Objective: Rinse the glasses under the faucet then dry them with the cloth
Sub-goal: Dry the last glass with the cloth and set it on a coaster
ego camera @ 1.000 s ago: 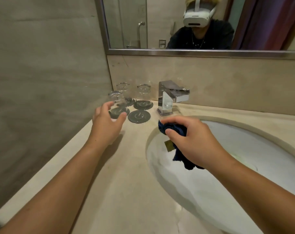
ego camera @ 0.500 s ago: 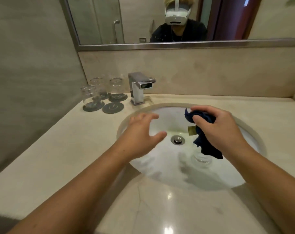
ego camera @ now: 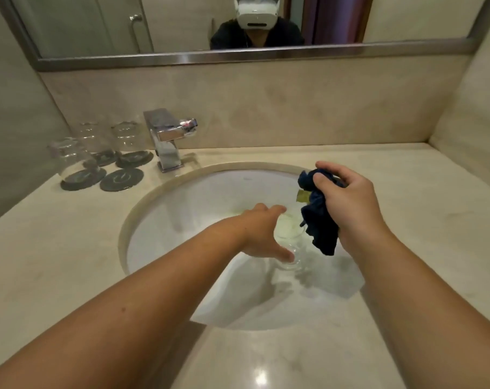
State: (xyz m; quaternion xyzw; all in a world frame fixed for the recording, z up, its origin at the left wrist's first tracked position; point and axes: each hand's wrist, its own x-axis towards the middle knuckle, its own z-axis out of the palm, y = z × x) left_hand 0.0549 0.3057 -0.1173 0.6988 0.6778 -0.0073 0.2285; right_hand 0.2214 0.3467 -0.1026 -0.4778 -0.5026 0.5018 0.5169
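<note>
The left hand [ego camera: 262, 234] is low in the sink [ego camera: 182, 209], thumb and fingers spread apart around the glass [ego camera: 290, 237] lying there. The right hand [ego camera: 347, 200] clamps the dark blue cloth [ego camera: 319, 228] above the sink.

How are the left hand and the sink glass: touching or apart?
Cannot tell. Head view: the left hand spans the clear glass, thumb overlapping its edge; blur hides contact.
</note>
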